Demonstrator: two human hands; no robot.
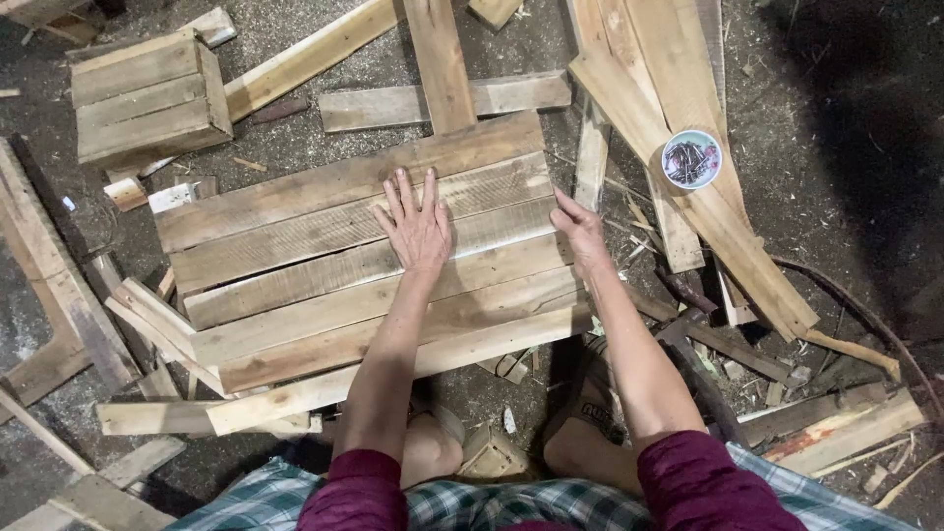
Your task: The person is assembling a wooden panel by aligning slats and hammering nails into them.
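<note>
Several rough wooden planks (pixel 295 246) lie side by side on the ground, forming a flat panel. My left hand (pixel 417 224) rests flat on the middle planks with its fingers spread. At the panel's right edge my right hand (pixel 580 234) touches the ends of the planks, its fingers curled against the wood. Neither hand holds anything. My sleeves are dark red, and my feet in sandals show below the panel.
A small wooden crate (pixel 147 96) stands at the upper left. Loose boards and offcuts lie all around. A round tin of nails (pixel 691 159) sits on a long board (pixel 688 187) at the upper right. Sawdust covers the ground.
</note>
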